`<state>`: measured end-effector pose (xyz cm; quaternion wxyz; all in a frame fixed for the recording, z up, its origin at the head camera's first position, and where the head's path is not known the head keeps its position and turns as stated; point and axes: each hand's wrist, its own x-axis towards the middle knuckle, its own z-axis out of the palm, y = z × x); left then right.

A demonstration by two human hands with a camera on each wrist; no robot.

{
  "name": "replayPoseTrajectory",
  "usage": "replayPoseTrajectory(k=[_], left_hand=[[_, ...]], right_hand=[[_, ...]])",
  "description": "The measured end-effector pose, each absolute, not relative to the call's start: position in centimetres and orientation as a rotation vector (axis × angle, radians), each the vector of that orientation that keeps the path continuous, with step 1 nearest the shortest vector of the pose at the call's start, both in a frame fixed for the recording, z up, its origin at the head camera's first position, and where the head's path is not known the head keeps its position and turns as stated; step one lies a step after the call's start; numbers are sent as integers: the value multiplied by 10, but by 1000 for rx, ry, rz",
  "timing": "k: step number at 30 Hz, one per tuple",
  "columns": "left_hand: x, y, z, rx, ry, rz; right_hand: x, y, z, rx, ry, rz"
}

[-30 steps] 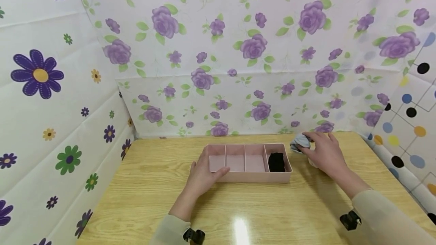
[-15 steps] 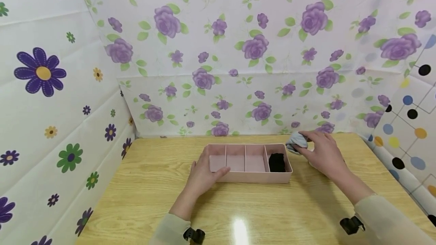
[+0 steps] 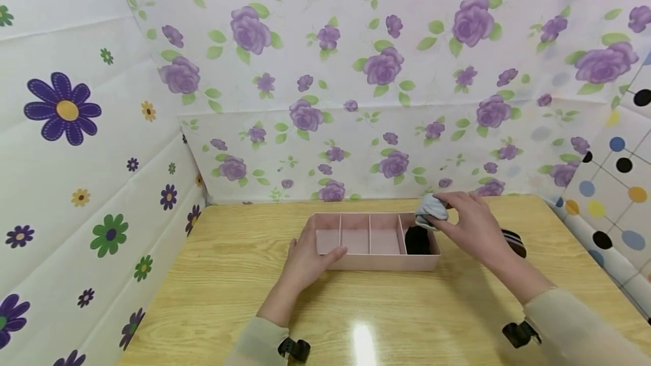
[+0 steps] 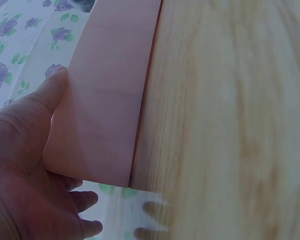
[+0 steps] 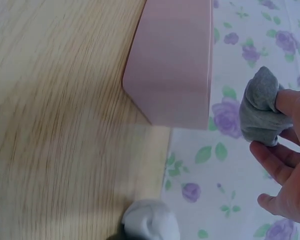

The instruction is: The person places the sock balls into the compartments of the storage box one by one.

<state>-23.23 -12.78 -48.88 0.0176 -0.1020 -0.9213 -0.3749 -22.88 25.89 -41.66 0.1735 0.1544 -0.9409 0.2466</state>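
Observation:
My right hand [image 3: 472,226] pinches a rolled-up grey-blue sock [image 3: 430,211] between thumb and fingers. It is held up at the box's right end, overlapping the last compartment in the head view. In the right wrist view the sock [image 5: 262,110] hangs beyond the pink box [image 5: 172,65], apart from its wall. At the other end my left hand [image 3: 308,256] grips the pink divided box [image 3: 381,262], thumb over the front rim and fingers round the left end. A black rolled bundle [image 3: 418,240] sits in the rightmost compartment; the other compartments show bare floors.
Right of the box, partly behind my right wrist, lies a dark rolled bundle with white stripes [image 3: 515,243]. The right wrist view shows a white bundle [image 5: 152,220] on the wooden table [image 3: 244,281]. Flowered cloth [image 3: 325,129] hangs along the table's back edge.
My right hand has carried the grey-blue sock leftward, from beside the box to over its right end. The striped bundle has come into view behind the wrist. My left hand keeps its hold.

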Motion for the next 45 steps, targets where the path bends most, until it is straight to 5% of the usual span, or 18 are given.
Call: replayPoseTrajectory(k=[45], left_hand=[[-234, -129, -490, -328, -2858, -1137]], right_hand=[[-238, 189, -444, 722, -2678, 756]])
